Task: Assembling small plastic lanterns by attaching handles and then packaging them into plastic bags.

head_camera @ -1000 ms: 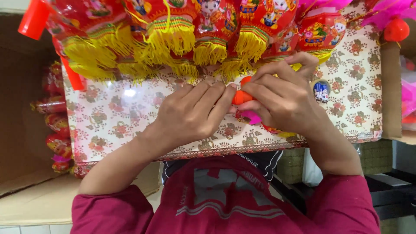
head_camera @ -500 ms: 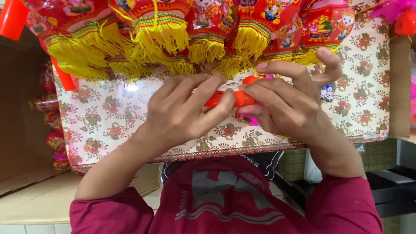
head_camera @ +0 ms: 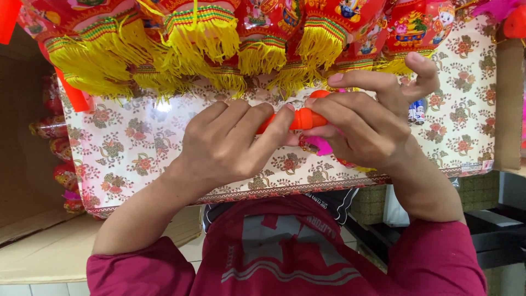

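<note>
My left hand [head_camera: 227, 145] and my right hand [head_camera: 370, 123] meet over a table covered in a floral cloth [head_camera: 137, 142]. Both grip a small orange plastic piece [head_camera: 301, 117], the left from its left end, the right around its right end. A pink part [head_camera: 320, 145] shows under my right fingers. The rest of the piece is hidden inside my hands.
Red lanterns with yellow tassel fringes [head_camera: 192, 38] lie in a row along the far side of the table. More wrapped red lanterns [head_camera: 52, 148] sit in a cardboard box [head_camera: 33, 252] at the left. A small blue-and-white item [head_camera: 417, 109] lies behind my right hand.
Both hands have risen a little towards the lanterns and pressed closer around the orange piece. My right index and little finger have lifted and spread.
</note>
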